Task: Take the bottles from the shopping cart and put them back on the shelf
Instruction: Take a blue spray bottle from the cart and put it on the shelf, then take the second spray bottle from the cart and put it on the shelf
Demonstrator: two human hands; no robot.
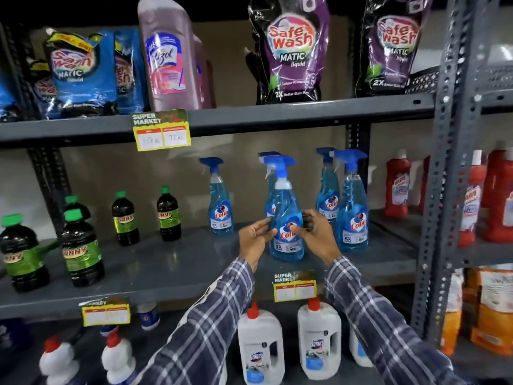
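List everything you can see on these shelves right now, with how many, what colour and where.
Colin spray bottles: five, blue, middle shelf centre; front one held in both hands.
Sunny bottles: five, dark with green caps, middle shelf left.
Safe Wash pouches: two purple, top shelf right; several blue, top left.
Lizol bottle: pink, top shelf.
Domex bottles: white with red caps, bottom shelf.
Red bottles: several, next rack right.
Orange packs: lower right.
Price tags: three, yellow, shelf edges.
Left hand: on bottle.
Right hand: on bottle.
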